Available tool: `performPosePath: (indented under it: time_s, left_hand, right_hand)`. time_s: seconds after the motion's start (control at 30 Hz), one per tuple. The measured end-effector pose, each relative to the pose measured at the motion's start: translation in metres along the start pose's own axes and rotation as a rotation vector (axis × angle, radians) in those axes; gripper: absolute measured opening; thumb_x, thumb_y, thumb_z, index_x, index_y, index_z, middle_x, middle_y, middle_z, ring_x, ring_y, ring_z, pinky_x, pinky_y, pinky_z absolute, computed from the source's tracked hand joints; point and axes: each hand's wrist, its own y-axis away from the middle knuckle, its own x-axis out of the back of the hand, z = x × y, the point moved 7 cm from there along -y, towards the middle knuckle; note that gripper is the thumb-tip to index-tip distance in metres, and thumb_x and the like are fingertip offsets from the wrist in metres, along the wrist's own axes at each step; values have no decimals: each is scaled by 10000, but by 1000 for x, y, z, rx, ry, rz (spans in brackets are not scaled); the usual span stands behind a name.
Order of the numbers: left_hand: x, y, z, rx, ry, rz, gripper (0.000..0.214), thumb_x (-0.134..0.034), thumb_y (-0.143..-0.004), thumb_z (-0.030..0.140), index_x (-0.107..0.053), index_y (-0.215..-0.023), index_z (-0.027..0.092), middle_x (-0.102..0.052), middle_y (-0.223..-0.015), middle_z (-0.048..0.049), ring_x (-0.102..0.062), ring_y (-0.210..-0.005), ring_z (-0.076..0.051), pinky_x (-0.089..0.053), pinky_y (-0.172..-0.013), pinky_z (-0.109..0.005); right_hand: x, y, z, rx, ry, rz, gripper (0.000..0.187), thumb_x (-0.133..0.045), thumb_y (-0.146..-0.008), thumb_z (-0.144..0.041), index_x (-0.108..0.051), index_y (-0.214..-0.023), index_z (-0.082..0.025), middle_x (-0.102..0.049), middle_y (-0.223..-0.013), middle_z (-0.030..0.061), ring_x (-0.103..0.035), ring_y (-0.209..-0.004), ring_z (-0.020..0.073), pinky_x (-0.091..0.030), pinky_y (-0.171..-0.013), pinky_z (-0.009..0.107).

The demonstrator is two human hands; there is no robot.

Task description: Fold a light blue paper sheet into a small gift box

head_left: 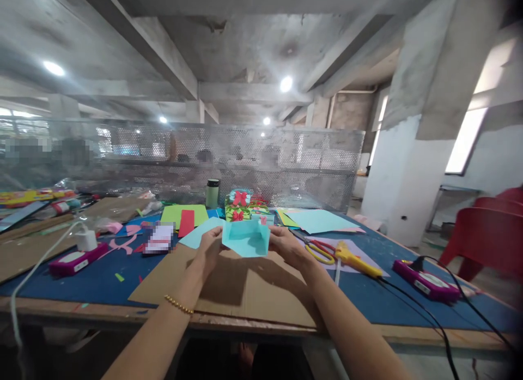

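Note:
Between my two hands is a light-blue folded paper box (pixel 245 239), raised above a sheet of brown cardboard (pixel 220 282). Its inside faces me, with a flap folded out toward the front. My left hand (pixel 211 241) grips the box's left side, fingers partly hidden behind the paper. On the opposite side my right hand (pixel 286 243) holds the right wall, its fingers also partly behind it. A small pink piece (pixel 263 221) shows at the box's top right; I cannot tell whether it is attached. Behind are decorated paper boxes (pixel 239 205) with red bows.
Right of my hands lie scissors (pixel 321 253) and a yellow glue gun (pixel 357 261) with a black cable. Purple power strips (pixel 77 260) sit at both sides. Light-blue paper sheets (pixel 322 221), a phone (pixel 159 238) and a green bottle (pixel 212 193) are on the blue tabletop.

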Motion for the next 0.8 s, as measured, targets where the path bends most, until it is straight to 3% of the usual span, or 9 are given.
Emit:
performPosePath:
  time_s: [0.13, 0.3, 0.6, 0.8]
  left_hand:
    - [-3, -1, -2, 39, 62, -3, 308, -755, -618, 378, -646, -787, 144, -631, -586, 4, -600, -528, -130, -465, -540, -240]
    - [-14, 11, 13, 23, 115, -85, 452, -797, -605, 338, -669, -1000, 160, -695, -769, -15, -646, -631, -129, -464, -576, -215]
    - [-35, 24, 18, 151, 177, -315, 400, -739, -646, 202, -704, -1043, 168, -723, -888, -56, -649, -709, -147, -502, -649, -237]
    - [-44, 28, 17, 225, 247, -382, 356, -696, -719, 320, -728, -1020, 132, -741, -947, -119, -678, -774, -209, -536, -696, -296]
  right_hand:
    - [4, -2, -1, 6, -62, 27, 447, -721, -737, -573, -680, -751, -128, -605, -660, 5, -564, -607, 115, -502, -662, 288]
    - [9, -4, 1, 2, -113, 62, 442, -739, -725, -564, -677, -732, -126, -602, -659, 4, -556, -612, 115, -482, -662, 288]
    - [10, -5, 12, -72, -153, 63, 423, -779, -700, -536, -686, -749, -126, -637, -667, 13, -559, -595, 112, -449, -624, 260]
    - [5, -5, 13, -74, -135, 40, 413, -791, -683, -529, -668, -698, -135, -610, -616, -10, -534, -570, 100, -432, -604, 239]
